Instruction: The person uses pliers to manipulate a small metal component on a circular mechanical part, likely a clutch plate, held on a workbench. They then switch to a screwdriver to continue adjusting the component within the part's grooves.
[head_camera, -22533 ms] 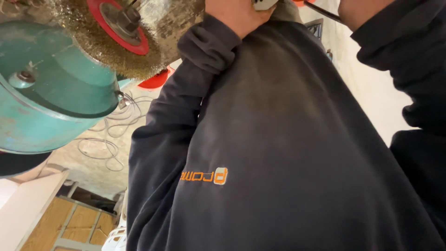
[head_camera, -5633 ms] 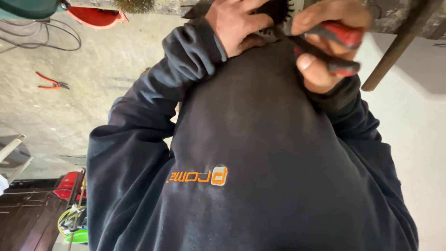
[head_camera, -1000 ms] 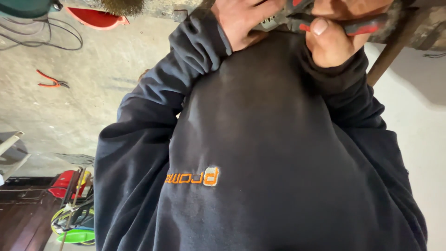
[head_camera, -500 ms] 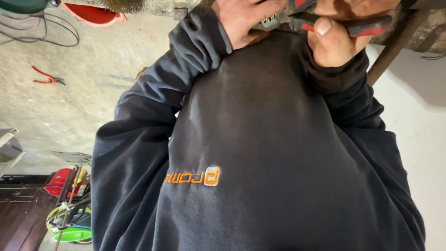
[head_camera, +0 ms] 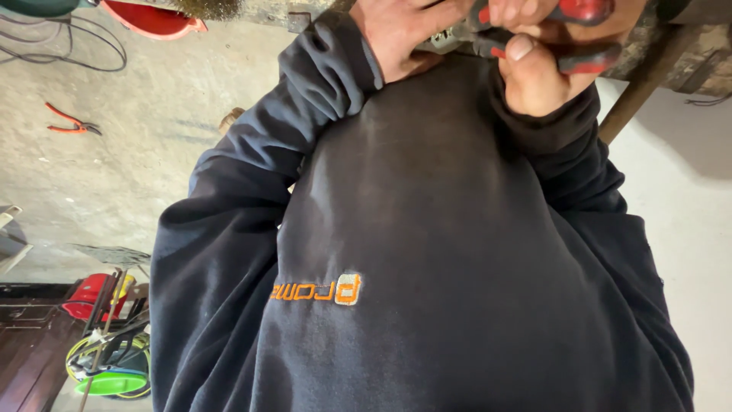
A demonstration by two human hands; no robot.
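Note:
I look down my own dark sweatshirt (head_camera: 427,252) with its small orange chest mark. Both hands are raised together at the top edge of the head view. My right hand (head_camera: 545,72) is closed around the red-and-black handles of a pair of pliers (head_camera: 583,34), thumb pressed on the lower handle. My left hand (head_camera: 400,34) is wrapped on a small grey metal piece (head_camera: 446,38) right at the plier jaws. The jaws and the piece are mostly hidden by my fingers.
A second pair of red pliers (head_camera: 70,122) lies on the concrete floor at left. Grey cables (head_camera: 53,46) and a red bowl (head_camera: 152,17) sit at the top left. A wooden post (head_camera: 640,88) slants at right. A green tub (head_camera: 114,374) with tools stands at the bottom left.
Over the last second both hands stay gripped at the same spot; the view shifts only slightly. Much earlier, a teal drum and a red disc filled the upper left.

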